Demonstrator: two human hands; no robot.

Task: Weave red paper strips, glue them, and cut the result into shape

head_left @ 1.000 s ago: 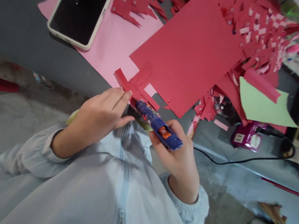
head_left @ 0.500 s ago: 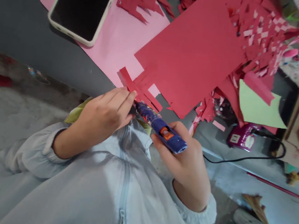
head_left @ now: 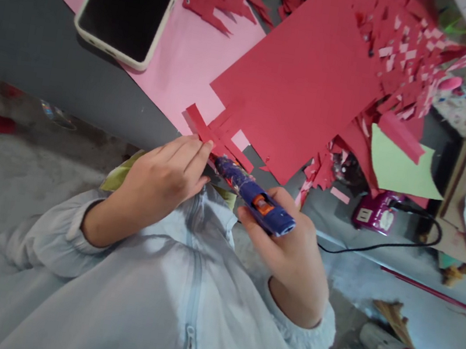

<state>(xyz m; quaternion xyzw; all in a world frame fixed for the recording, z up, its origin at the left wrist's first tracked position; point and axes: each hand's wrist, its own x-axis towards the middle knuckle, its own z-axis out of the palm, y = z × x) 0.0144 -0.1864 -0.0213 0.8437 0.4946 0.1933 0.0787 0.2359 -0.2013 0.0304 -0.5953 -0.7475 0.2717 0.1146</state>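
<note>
Much red paper [head_left: 295, 84] lies on the dark table [head_left: 21, 29].

A dark grey desk [head_left: 19, 17] holds a pink sheet [head_left: 179, 66] left of centre, heaped red and pink paper scraps [head_left: 410, 61] toward the far right, and a purple device [head_left: 375, 213] near its front edge.

Pale-blue zip jacket [head_left: 132, 306], gathered cuffs [head_left: 75, 226]

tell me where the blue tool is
In the head view, the blue tool is just right of centre, held in the right hand, its far end close to the left hand and red strips.
</note>
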